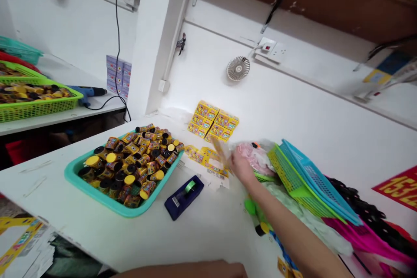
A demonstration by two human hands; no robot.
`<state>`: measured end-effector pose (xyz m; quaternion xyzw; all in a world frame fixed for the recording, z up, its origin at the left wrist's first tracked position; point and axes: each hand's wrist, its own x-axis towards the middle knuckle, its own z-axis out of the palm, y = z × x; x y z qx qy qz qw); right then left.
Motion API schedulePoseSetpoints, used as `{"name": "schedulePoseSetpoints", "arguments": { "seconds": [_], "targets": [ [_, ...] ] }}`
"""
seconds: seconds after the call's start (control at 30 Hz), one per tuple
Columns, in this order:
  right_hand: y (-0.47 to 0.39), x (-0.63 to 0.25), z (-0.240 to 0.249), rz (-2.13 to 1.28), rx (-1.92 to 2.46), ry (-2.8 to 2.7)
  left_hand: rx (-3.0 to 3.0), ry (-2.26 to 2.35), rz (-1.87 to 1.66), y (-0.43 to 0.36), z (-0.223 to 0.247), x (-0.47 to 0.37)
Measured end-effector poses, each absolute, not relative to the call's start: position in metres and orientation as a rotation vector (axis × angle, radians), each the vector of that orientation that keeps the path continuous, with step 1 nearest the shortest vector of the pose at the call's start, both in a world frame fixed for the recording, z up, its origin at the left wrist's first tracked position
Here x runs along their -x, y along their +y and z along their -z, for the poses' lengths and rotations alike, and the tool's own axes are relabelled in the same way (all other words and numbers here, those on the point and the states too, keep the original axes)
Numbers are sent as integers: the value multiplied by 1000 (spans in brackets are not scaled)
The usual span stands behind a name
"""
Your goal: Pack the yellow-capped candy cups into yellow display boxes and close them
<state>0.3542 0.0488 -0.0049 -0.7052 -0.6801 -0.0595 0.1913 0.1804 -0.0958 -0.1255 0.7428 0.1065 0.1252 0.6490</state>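
My right hand point(241, 166) reaches to the back of the table, its fingers closed on a thin flat piece of card point(219, 148), blurred by motion. Just left of it, flat yellow printed cardboard pieces point(215, 163) lie on the table. Behind them, yellow printed boxes point(213, 120) are stacked by the wall. My left hand point(230, 269) is low at the bottom edge, mostly cut off, with its fingers hidden. A teal tray point(122, 209) full of small yellow and black capped jars point(133, 156) stands left of a dark blue tape dispenser point(184, 196).
Green and blue baskets point(309, 178) lean on the right beside a pink bundle in clear plastic point(256, 156). A small fan point(238, 68) hangs on the wall. On another table at left are a green basket point(42, 105) of jars and a blue heat-gun-like tool point(86, 92).
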Motion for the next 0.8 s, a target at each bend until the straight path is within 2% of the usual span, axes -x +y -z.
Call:
{"name": "schedulePoseSetpoints", "arguments": {
  "seconds": [0.07, 0.13, 0.23, 0.3, 0.47, 0.63, 0.8],
  "targets": [
    [18, -358, -33, 278, 1894, -1673, -1721, 315, -394, -90, 122, -176],
    [-24, -358, -57, 346, 1761, -1474, -1750, 418, -663, -79, 111, -169],
    [-92, -350, -59, 321, 1565, -1271, -1786, 593, -1236, -57, 82, -160],
    [-131, -343, -43, 254, 1470, -1176, -1825, 703, -1327, -45, 63, -157],
    [-197, -343, 17, 109, 1352, -942, -1827, 698, -828, -32, 51, -162],
    [-232, -362, 60, -42, 1273, -776, -1864, 487, -349, -40, 84, -178],
    [-237, -377, 76, -285, 1086, -809, -1763, 275, -43, -49, 120, -194]
  ]
}}
